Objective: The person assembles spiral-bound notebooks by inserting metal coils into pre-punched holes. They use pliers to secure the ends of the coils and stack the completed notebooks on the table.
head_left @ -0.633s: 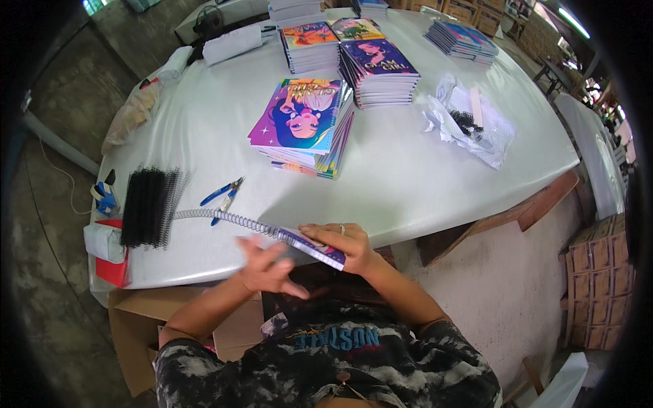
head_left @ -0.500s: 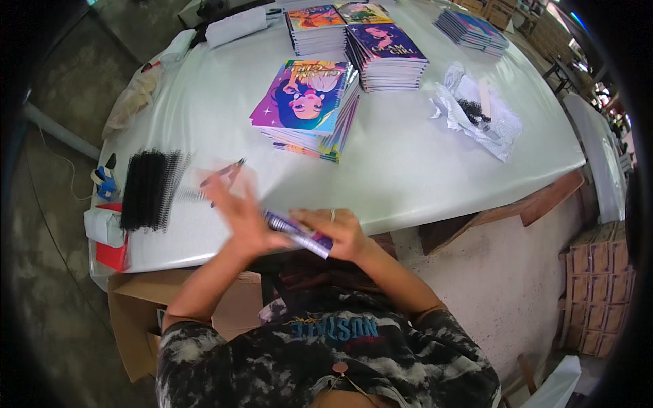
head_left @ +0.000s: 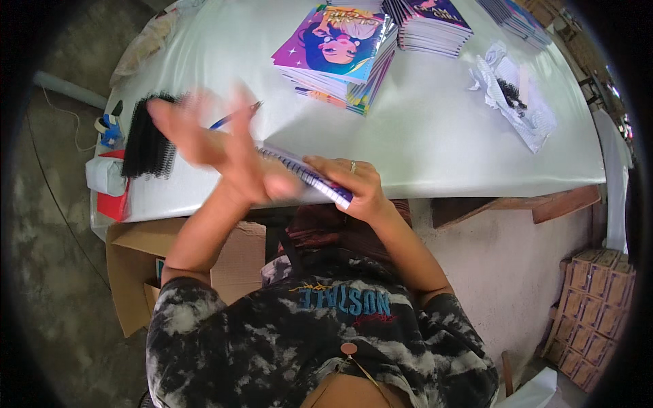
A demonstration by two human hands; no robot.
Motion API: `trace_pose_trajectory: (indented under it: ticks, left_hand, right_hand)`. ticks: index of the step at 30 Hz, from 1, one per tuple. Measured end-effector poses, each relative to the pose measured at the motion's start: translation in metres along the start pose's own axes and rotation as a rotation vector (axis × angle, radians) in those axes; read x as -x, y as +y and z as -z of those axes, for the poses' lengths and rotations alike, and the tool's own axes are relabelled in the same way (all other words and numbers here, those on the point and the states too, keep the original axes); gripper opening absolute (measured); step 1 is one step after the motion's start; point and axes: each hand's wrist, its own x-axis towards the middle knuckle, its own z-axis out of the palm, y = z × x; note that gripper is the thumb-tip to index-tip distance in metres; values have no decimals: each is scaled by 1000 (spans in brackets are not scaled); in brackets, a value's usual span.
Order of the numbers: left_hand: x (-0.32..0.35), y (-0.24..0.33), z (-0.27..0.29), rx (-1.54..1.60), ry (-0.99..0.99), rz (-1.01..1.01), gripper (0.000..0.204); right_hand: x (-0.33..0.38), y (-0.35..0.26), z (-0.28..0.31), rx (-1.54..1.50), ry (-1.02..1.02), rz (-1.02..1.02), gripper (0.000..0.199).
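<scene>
My right hand (head_left: 360, 189) is closed around a small notebook (head_left: 332, 187), held tilted over the table's near edge. A row of spiral coil (head_left: 289, 162) runs along the notebook's edge facing my left hand. My left hand (head_left: 228, 156) is blurred by motion, its fingers spread and its palm beside the coil; nothing shows in its grasp. Behind those fingers a slim tool (head_left: 221, 123) with a blue part and dark tip lies partly hidden. A bundle of black spiral coils (head_left: 146, 139) lies to the left of that hand.
Stacked notebooks (head_left: 333, 51) with colourful covers stand beyond my hands, with another stack (head_left: 435, 30) farther right. Crumpled white wrapping (head_left: 517, 102) holds black coil pieces. A blue tape dispenser (head_left: 109, 129) sits at the left edge. Below the table is an open cardboard box (head_left: 132, 285).
The whole view has shifted, so the table and its things sit higher in the picture. My left hand is blurred in both frames; my right hand keeps hold of the notebook.
</scene>
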Motion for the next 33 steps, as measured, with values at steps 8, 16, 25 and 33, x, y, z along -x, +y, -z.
trace_pose_trajectory:
  ticks: [8,16,25,33]
  left_hand:
    - [10,30,23,334,-181,-15,77]
    - [56,61,31,469,-316,90,85]
    - [48,37,29,329,-327,94,106]
    - [78,79,29,514,-497,193,94]
  right_hand:
    - [3,-7,-7,43,-48,-84,42]
    - [2,-1,-8,61,-46,-75,44]
    - [8,7,-7,186,-60,43,31]
    - [-4,-14,-4,61,41,-185,44]
